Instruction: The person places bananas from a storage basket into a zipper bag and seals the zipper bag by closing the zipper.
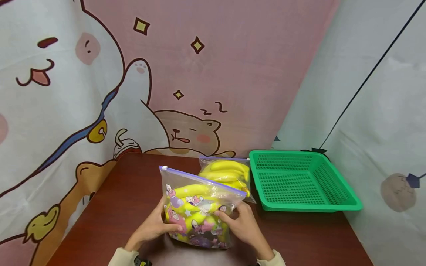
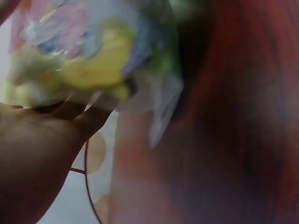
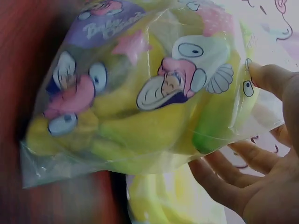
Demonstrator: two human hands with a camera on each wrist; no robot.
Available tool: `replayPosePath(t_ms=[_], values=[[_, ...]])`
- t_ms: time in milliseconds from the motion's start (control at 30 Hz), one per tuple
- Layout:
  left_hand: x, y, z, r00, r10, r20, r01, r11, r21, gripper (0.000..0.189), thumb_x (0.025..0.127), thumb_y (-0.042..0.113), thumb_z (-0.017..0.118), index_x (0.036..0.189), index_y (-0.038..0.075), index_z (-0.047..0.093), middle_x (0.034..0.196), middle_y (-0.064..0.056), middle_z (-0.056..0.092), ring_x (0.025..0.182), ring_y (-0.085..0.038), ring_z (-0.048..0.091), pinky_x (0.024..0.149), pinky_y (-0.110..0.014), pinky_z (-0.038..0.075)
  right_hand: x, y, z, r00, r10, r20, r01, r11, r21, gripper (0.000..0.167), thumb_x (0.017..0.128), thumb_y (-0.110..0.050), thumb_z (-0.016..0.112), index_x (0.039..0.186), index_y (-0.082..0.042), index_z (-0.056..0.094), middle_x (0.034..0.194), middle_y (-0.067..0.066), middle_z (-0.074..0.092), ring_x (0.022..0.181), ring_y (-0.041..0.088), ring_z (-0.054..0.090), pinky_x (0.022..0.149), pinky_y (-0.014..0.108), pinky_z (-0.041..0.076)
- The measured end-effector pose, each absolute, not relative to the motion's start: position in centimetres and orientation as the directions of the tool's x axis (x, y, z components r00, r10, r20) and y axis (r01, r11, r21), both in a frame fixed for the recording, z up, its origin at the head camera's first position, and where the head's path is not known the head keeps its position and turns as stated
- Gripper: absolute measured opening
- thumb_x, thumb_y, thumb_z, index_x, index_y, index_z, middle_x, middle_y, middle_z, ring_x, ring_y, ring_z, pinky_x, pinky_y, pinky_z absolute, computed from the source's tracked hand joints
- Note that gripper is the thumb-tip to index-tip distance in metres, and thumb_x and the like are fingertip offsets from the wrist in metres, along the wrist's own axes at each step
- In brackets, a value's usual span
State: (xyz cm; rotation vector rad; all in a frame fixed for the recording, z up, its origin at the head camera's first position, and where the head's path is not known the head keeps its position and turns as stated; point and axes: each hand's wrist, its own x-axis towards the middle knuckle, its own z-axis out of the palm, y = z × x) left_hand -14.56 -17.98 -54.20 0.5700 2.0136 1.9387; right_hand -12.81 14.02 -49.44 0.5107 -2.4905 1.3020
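Note:
A clear zip bag (image 1: 196,212) with cartoon prints and a purple slider seal is held up at the table's front, with yellow bananas inside. My left hand (image 1: 154,223) grips its left side, thumb across the printed front and fingers behind. On the other side my right hand (image 1: 244,225) holds the bag, thumb on the front. In the right wrist view the fingers (image 3: 224,177) of that hand reach behind the bag (image 3: 154,116), and one banana has a green end. The left wrist view is blurred. Behind it lies a second zip bag of bananas (image 1: 226,171), partly covered.
A green plastic basket (image 1: 306,207) stands at the back right, beside the second bag. The dark red-brown table (image 1: 110,207) meets a cartoon-printed cloth (image 1: 249,74) at the back and sides.

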Motion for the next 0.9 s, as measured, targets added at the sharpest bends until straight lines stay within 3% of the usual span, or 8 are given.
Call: replayPosePath(t_ms=[133,267,433,700,900], values=[[-14.5,-18.9,-54.6,-0.913,0.408,0.020,0.049,0.062,0.997,0.098,0.085,0.008,0.083,0.159,0.025,0.022,0.120,-0.018,0.068,0.096,-0.023,0.073,0.079,-0.039,0.064,-12.5,12.2,-49.7,-0.921,-0.158,0.355,-0.385,0.491,-0.781,0.034,0.087,-0.041,0.081,0.118,-0.034,0.067,0.088,-0.018,0.065,0.075,-0.001,0.053,0.066,0.019,0.052],[-14.8,-20.5,-54.6,-0.951,0.310,0.007,0.045,0.113,0.993,0.089,0.084,0.008,0.083,0.156,0.021,0.032,0.116,-0.014,0.070,0.095,-0.022,0.074,0.080,-0.037,0.064,-12.8,10.3,-49.7,-0.934,-0.178,0.311,-0.358,0.463,-0.811,0.036,0.090,-0.040,0.079,0.122,-0.027,0.067,0.095,-0.011,0.068,0.084,0.003,0.060,0.070,0.021,0.057],[-15.2,-23.2,-54.4,-0.981,0.195,0.004,0.043,0.194,0.980,0.078,0.085,0.009,0.083,0.150,0.013,0.040,0.114,-0.009,0.070,0.092,-0.017,0.073,0.079,-0.033,0.063,-13.8,7.5,-49.2,-0.913,-0.267,0.308,-0.402,0.474,-0.783,0.048,0.092,-0.040,0.076,0.132,-0.018,0.060,0.098,-0.003,0.066,0.086,0.008,0.057,0.075,0.027,0.056],[-16.5,-27.0,-53.9,-0.997,0.061,-0.043,-0.029,0.205,0.978,0.083,0.088,0.012,0.081,0.155,0.010,0.032,0.115,0.003,0.068,0.093,-0.011,0.071,0.080,-0.030,0.063,-16.2,3.3,-49.2,-0.908,-0.332,0.256,-0.395,0.467,-0.791,0.070,0.087,-0.048,0.077,0.142,-0.015,0.047,0.127,0.004,0.065,0.115,0.015,0.061,0.099,0.036,0.054],[-17.8,-28.6,-54.0,-0.996,0.027,-0.083,-0.078,0.176,0.981,0.080,0.093,0.016,0.077,0.156,0.009,0.028,0.110,0.011,0.066,0.090,-0.013,0.071,0.079,-0.031,0.063,-18.5,1.1,-49.8,-0.922,-0.326,0.208,-0.350,0.474,-0.808,0.088,0.088,-0.050,0.076,0.156,-0.017,0.030,0.145,0.011,0.056,0.127,0.021,0.058,0.105,0.045,0.052]])
